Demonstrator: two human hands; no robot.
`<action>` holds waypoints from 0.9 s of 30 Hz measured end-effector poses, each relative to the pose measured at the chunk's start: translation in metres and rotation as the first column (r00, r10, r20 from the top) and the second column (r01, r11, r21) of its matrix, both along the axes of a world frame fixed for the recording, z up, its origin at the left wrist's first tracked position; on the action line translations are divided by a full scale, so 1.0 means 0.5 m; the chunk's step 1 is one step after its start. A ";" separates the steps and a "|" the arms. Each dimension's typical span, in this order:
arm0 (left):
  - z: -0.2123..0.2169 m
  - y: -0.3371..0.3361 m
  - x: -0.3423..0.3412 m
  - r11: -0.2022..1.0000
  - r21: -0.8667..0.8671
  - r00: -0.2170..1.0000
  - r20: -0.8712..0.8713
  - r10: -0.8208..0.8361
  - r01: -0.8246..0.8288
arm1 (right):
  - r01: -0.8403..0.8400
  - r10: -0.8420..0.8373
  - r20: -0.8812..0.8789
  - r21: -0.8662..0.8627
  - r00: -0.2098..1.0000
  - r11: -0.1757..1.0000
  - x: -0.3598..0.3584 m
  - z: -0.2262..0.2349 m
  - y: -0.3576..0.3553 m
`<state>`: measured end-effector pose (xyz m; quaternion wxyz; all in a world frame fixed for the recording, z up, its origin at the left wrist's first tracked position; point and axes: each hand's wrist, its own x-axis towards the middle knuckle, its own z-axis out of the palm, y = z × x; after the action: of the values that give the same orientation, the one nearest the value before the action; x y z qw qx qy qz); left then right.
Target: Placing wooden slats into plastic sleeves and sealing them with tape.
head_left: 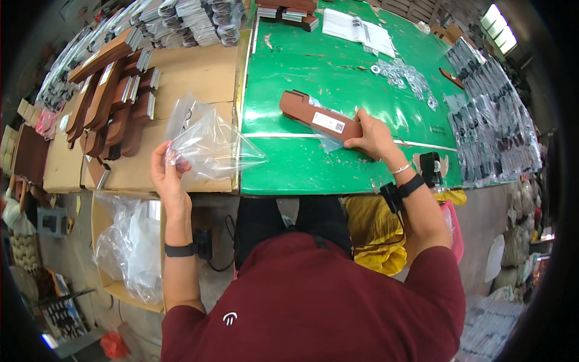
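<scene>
Between its fingertips my left hand [170,175] pinches a clear plastic bag [208,136], which spreads out above the cardboard-covered part of the table. My right hand [375,136] is closed around the right end of a brown, wood-coloured bar-shaped piece [313,114] with a white label on its side. That piece is over the green tabletop [289,163], and a bit of clear plastic shows along its edges. To the left, several similar brown pieces with silvery metal ends [111,99] lie in a crisscross pile.
Bagged pieces are stacked at the back left [199,24] and along the right side [491,114]. Small clear packets [404,75] and a white stack of bags [359,31] lie farther back. A cardboard box of plastic bags [129,247] stands below the table edge.
</scene>
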<state>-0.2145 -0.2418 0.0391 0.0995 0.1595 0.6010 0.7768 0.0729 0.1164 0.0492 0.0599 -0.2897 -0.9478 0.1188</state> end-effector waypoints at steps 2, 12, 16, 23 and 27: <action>-0.007 0.000 0.002 1.000 -0.011 1.000 0.013 0.017 -0.017 | 0.088 -0.087 -0.014 0.031 0.996 0.996 0.001 0.001 -0.055; -0.003 -0.003 0.043 0.942 -0.330 0.967 -0.217 -0.133 0.055 | -0.098 0.124 -0.019 0.490 0.992 0.866 0.028 -0.026 -0.125; -0.026 0.010 0.057 0.826 -0.561 0.863 -0.440 -0.247 -0.050 | -0.087 0.042 0.127 0.369 0.991 0.925 0.029 -0.033 -0.112; 0.006 0.048 0.048 0.757 -0.614 0.807 -0.552 -0.210 -0.222 | 0.004 -0.024 0.055 0.335 0.998 0.942 0.032 -0.025 -0.121; 0.038 0.099 0.043 0.723 -0.632 0.772 -0.595 -0.223 -0.279 | -0.014 0.015 -0.019 0.057 1.000 0.998 0.050 0.032 -0.097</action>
<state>-0.1931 -0.1921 0.0583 -0.0699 0.3535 0.8446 0.3961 0.0980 0.0678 0.0650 0.0763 -0.2798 -0.9523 0.0950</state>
